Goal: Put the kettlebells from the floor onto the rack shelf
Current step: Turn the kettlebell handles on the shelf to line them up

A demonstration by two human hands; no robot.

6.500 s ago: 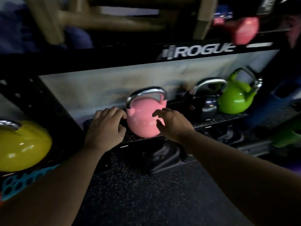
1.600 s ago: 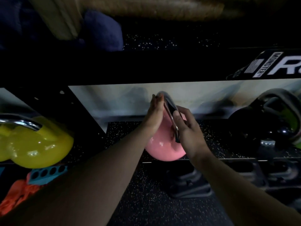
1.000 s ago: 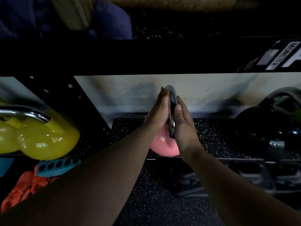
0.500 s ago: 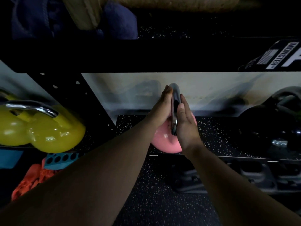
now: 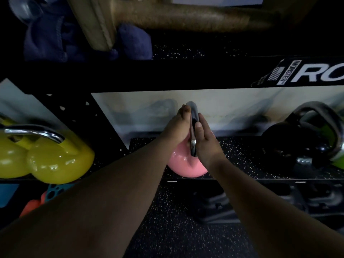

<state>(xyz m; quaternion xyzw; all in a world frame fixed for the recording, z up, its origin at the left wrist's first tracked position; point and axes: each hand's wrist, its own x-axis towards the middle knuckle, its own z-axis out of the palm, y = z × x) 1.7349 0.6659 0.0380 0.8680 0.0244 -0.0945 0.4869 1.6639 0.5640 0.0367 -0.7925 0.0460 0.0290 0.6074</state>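
Note:
A pink kettlebell (image 5: pixel 183 164) with a steel handle stands on the speckled black rack shelf (image 5: pixel 242 155), its handle turned edge-on to me. My left hand (image 5: pixel 177 125) presses flat against the handle's left side. My right hand (image 5: pixel 205 138) presses against its right side, so the handle is clamped between both palms. A black kettlebell (image 5: pixel 290 146) with a steel handle sits on the same shelf to the right. A green one (image 5: pixel 337 146) shows partly behind it.
Two yellow kettlebells (image 5: pixel 55 159) sit on a shelf to the left, past a black perforated upright (image 5: pixel 89 123). An upper black beam (image 5: pixel 186 75) with white lettering overhangs the shelf. Dark weights (image 5: pixel 214 209) lie on the speckled floor below. Orange and blue items (image 5: pixel 42 198) sit at lower left.
The pink kettlebell's handle has turned from facing me to edge-on. Both hands moved from its sides up onto the handle, and over the last second they hold nearly still.

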